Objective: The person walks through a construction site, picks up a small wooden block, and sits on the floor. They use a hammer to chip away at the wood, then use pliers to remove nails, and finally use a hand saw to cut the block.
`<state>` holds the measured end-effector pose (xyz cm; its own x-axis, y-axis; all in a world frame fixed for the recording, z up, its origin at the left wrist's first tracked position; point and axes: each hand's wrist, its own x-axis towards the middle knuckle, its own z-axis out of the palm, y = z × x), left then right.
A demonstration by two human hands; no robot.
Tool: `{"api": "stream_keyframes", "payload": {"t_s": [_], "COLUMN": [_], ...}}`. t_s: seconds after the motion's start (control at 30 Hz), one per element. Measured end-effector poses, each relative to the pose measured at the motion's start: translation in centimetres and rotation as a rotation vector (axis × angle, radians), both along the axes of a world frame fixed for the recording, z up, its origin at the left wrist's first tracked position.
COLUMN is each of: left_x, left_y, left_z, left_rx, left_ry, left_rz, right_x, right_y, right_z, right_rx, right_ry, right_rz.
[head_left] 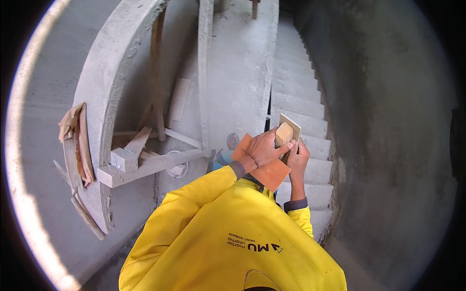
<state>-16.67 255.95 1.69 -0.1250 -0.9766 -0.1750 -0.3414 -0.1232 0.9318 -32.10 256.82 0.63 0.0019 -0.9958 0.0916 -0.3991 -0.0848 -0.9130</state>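
In front of my chest, both hands meet at a thin tan board with a chunky wooden block on its face, like a hand float. My left hand, a dark band at its wrist, is closed on the block and the board's near side. My right hand grips the board's lower edge, its fingers partly hidden behind it. A flat orange board lies beneath my left wrist, showing on both sides of it. What supports this orange board is hidden. Yellow sleeves with dark cuffs cover both arms.
Concrete steps run along the right beside a dark grey wall. A curved concrete parapet rises on the left, with a timber beam, a short block and torn brown paper. A sandalled foot shows below.
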Motion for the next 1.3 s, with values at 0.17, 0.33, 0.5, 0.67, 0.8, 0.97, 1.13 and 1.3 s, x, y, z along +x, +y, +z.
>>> {"api": "stream_keyframes", "payload": {"t_s": [0.17,0.33,0.5,0.67,0.8,0.97,1.13,1.3], "left_x": [3.0,9.7,12.8,13.6,11.9,5.9,-1.4,-10.5], "left_y": [-9.0,-14.3,-15.9,-10.5,-2.4,10.6,24.3,35.9], "left_z": [2.6,1.2,0.4,2.2,2.4,-0.1,1.5,3.8], "left_rx": [-0.009,0.018,0.004,-0.064,-0.068,-0.181,-0.104,0.133], "left_ry": [-0.109,-0.035,0.041,0.073,0.063,0.071,0.06,-0.052], "left_rz": [0.153,0.367,0.816,1.208,1.574,2.15,2.635,3.085], "right_x": [3.7,9.2,15.9,22.6,28.3,31.5,28.3,21.6], "right_y": [-11.0,-20.6,-28.8,-30.1,-22.8,-5.6,15.2,32.9], "right_z": [1.2,0.7,2.9,5.0,5.2,3.7,1.9,1.9], "right_rx": [0.03,0.112,-0.185,-0.355,-0.45,-0.521,-0.562,-0.463], "right_ry": [-0.128,0.02,0.214,0.374,0.248,0.109,-0.137,-0.266], "right_rz": [0.065,0.457,0.992,1.547,1.952,2.433,2.689,3.05]}}
